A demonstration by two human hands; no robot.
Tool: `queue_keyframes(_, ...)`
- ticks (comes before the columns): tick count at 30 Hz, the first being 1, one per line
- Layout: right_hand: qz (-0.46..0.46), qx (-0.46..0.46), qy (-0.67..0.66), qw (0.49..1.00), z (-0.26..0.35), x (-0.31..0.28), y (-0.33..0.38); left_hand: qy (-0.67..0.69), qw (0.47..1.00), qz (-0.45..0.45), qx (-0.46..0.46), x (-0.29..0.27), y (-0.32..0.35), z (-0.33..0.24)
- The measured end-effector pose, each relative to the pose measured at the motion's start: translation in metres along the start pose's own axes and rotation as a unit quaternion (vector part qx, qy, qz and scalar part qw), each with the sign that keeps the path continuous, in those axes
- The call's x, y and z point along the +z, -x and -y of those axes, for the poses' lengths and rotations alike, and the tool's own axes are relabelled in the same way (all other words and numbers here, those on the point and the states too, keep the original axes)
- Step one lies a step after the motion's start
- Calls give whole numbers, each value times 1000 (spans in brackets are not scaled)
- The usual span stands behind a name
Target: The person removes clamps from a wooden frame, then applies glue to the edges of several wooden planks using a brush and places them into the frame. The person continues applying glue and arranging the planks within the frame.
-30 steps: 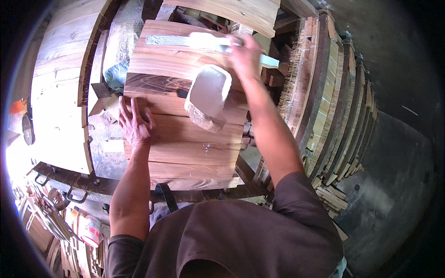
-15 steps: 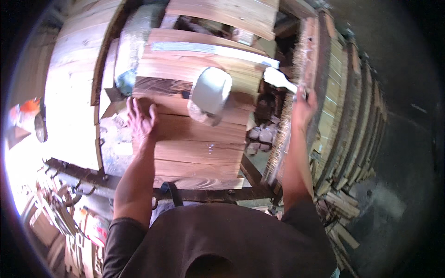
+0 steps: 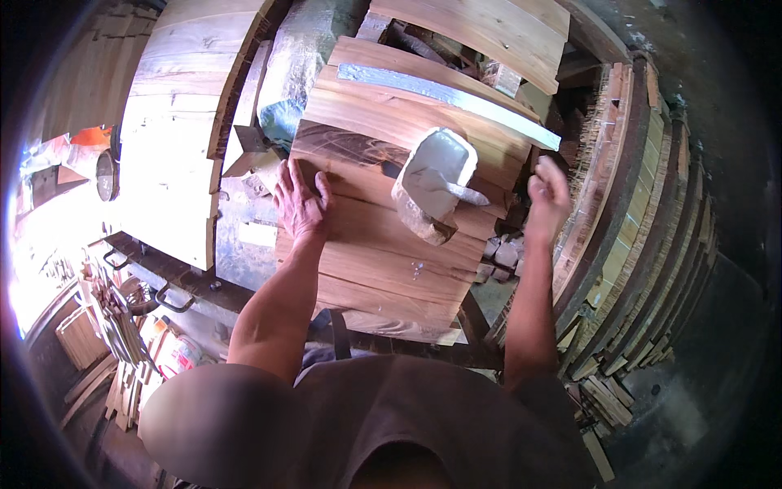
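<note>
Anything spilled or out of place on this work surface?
Possibly a small spill: small pale spots lie on the wooden panel, on the near side of the white-filled container. They look like drips against the surrounding bare wood, though too small to identify. Nothing else stands out.

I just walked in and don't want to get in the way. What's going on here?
Someone's left hand lies spread on wooden boards. Their right hand is out past the right side, near one end of a white strip lying across the far part of the boards; it is blurred but looks empty. A brush sits in a tub on the boards, its handle over the rim.
</note>
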State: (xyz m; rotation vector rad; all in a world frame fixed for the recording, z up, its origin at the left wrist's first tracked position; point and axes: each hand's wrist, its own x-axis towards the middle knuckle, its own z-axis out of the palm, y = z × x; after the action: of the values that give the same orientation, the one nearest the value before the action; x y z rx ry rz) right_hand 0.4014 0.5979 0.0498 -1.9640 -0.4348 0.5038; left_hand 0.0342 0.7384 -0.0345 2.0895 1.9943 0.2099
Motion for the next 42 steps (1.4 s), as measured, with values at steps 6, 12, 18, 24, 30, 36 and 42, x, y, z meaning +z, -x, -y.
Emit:
queue_keyframes(6,41,-20,-128,991,-60,-6,-114,-10,1000,-13,14,5,-3,0)
queue_keyframes(12,168,25,-92,981,-100,-23,-147,-24,999,-19,10,-1,-2,-5)
queue_keyframes(18,60,129,-345,928,-102,-17,-166,-13,1000,-22,13,2,-2,-1)
queue_keyframes(24,58,153,-380,911,-85,7,-202,-6,1000,-11,5,-1,-2,-3)
queue_keyframes(30,-22,201,-318,926,-85,34,-230,0,1000,-4,7,-4,-5,-8)
queue_keyframes(36,-124,236,-277,923,-90,63,-226,4,1000,-6,-3,-5,-3,-5)
queue_keyframes(42,-123,223,-219,942,-94,59,-230,3,1000,-11,7,-4,-2,-6)
